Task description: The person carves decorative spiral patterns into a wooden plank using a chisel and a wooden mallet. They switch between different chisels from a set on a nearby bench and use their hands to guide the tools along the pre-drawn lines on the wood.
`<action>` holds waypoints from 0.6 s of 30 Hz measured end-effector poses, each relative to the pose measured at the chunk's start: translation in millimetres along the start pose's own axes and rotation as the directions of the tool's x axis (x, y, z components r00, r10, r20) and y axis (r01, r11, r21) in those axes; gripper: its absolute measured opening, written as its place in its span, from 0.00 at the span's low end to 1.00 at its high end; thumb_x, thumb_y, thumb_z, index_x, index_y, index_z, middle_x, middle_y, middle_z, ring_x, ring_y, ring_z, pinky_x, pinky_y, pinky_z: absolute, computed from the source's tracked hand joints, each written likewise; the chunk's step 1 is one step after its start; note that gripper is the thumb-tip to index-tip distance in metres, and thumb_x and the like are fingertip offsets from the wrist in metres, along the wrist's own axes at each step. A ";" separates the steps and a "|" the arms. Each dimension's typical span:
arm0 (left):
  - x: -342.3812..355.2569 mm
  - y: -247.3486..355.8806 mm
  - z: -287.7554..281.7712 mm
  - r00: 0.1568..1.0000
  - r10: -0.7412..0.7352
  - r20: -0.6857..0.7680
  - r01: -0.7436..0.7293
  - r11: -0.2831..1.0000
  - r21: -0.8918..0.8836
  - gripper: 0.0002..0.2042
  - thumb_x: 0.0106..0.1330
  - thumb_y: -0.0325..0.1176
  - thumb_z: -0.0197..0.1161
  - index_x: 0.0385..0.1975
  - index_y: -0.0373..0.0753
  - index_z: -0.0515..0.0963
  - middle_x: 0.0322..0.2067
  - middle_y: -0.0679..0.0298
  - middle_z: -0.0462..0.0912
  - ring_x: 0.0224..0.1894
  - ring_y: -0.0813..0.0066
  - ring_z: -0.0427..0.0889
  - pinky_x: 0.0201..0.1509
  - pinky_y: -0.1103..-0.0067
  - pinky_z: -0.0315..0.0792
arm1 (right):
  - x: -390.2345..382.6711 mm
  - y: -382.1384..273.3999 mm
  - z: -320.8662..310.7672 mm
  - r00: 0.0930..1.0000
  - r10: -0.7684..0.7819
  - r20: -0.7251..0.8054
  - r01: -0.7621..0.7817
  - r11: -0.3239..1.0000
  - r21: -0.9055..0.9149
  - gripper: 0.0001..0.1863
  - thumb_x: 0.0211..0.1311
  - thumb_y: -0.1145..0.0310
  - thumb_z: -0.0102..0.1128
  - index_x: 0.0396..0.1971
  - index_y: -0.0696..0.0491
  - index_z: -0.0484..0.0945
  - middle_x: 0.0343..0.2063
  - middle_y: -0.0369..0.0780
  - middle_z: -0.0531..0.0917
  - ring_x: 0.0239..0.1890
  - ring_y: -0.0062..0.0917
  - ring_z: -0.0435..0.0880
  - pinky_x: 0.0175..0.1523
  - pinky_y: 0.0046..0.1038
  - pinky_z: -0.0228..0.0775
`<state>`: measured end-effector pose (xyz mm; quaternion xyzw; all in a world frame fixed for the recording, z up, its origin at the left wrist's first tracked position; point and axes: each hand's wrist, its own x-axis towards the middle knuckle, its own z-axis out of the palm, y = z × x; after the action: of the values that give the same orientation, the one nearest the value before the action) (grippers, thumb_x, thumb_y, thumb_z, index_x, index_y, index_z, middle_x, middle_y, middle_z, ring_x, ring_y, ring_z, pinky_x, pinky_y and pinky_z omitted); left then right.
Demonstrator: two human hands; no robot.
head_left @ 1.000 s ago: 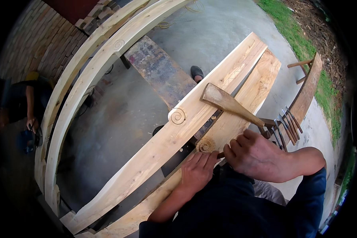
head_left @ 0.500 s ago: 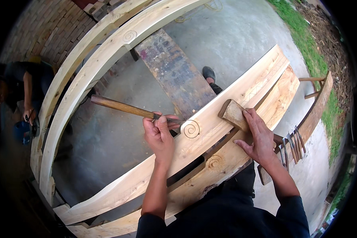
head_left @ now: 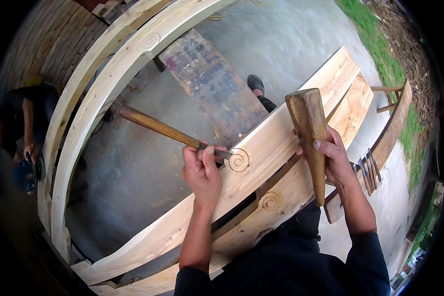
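Note:
My left hand (head_left: 202,170) is closed around the lower end of a long wood-handled chisel (head_left: 158,129). Its metal tip points right, next to a spiral cut into a pale curved beam (head_left: 276,143). My right hand (head_left: 334,150) grips a wooden mallet (head_left: 308,116) by its handle, and the block-shaped head points up above the beam. Fingers of that hand are partly hidden behind the mallet. A second pale beam (head_left: 241,232) lies nearer to my body and bears a carved spiral of its own.
Two more curved beams (head_left: 96,103) arch across the left. A stained plank bench (head_left: 212,84) stands behind my work. Several chisels (head_left: 369,170) rest against a narrow bench (head_left: 397,111) at the right. Far left, a co-worker (head_left: 27,123) holds a blue power tool (head_left: 27,175).
The mallet has swung from lying over the beam to upright, with my right hand now wrapped round its handle. The chisel has shifted slightly toward the right.

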<state>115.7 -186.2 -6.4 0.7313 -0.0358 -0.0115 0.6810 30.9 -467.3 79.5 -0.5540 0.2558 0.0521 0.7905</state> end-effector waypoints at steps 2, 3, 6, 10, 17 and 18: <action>-0.8 -0.3 0.7 1.000 0.006 0.018 -0.006 1.000 0.016 0.08 0.86 0.32 0.57 0.52 0.34 0.70 0.36 0.54 0.90 0.39 0.72 0.91 0.42 0.76 0.87 | 5.7 -8.1 9.4 0.998 -0.007 0.055 0.002 0.996 0.092 0.39 0.60 0.69 0.75 0.71 0.61 0.72 0.48 0.42 0.87 0.44 0.24 0.90 0.44 0.25 0.84; -0.7 0.6 1.3 1.000 0.009 0.013 -0.009 1.000 0.018 0.08 0.86 0.32 0.57 0.52 0.34 0.70 0.36 0.54 0.90 0.39 0.72 0.91 0.42 0.77 0.87 | 10.0 -10.9 13.1 0.997 -0.020 0.081 0.016 0.999 0.051 0.40 0.60 0.67 0.76 0.71 0.61 0.71 0.49 0.42 0.87 0.44 0.24 0.90 0.43 0.25 0.84; -0.4 0.3 1.5 0.999 0.035 0.015 -0.036 0.998 0.050 0.08 0.86 0.31 0.57 0.51 0.34 0.70 0.36 0.54 0.90 0.39 0.72 0.91 0.42 0.77 0.86 | 19.9 -18.0 27.4 0.984 -0.079 0.157 0.095 0.991 -0.094 0.46 0.58 0.56 0.81 0.71 0.62 0.70 0.53 0.47 0.86 0.40 0.26 0.90 0.40 0.26 0.85; -1.1 -3.1 2.1 0.998 0.055 0.038 -0.058 0.993 0.103 0.07 0.86 0.31 0.57 0.51 0.33 0.70 0.36 0.54 0.91 0.39 0.74 0.91 0.42 0.78 0.86 | 24.7 -32.2 48.7 0.946 -0.074 0.316 0.032 0.990 0.136 0.43 0.60 0.60 0.81 0.71 0.61 0.71 0.54 0.46 0.87 0.41 0.24 0.89 0.38 0.25 0.83; -3.8 -1.6 5.1 0.989 0.134 0.062 -0.144 0.972 0.188 0.06 0.85 0.28 0.57 0.48 0.32 0.71 0.35 0.55 0.91 0.37 0.75 0.91 0.43 0.77 0.86 | 38.5 -64.6 78.8 0.899 -0.298 0.322 0.381 0.894 -0.236 0.31 0.59 0.65 0.83 0.59 0.61 0.80 0.39 0.41 0.91 0.32 0.20 0.87 0.38 0.26 0.82; -4.2 -1.4 4.9 0.984 0.161 0.081 -0.176 0.955 0.238 0.05 0.85 0.28 0.57 0.48 0.32 0.72 0.34 0.55 0.91 0.36 0.75 0.91 0.43 0.77 0.86 | 45.9 -71.6 82.1 0.834 -0.438 0.336 0.538 0.781 -0.318 0.29 0.58 0.66 0.82 0.57 0.61 0.81 0.38 0.42 0.91 0.32 0.22 0.88 0.38 0.27 0.83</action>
<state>111.3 -190.7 -8.3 0.8030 -0.1198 0.0286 0.5830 125.3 -429.7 140.0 -0.7399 -0.0128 -0.0372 0.6715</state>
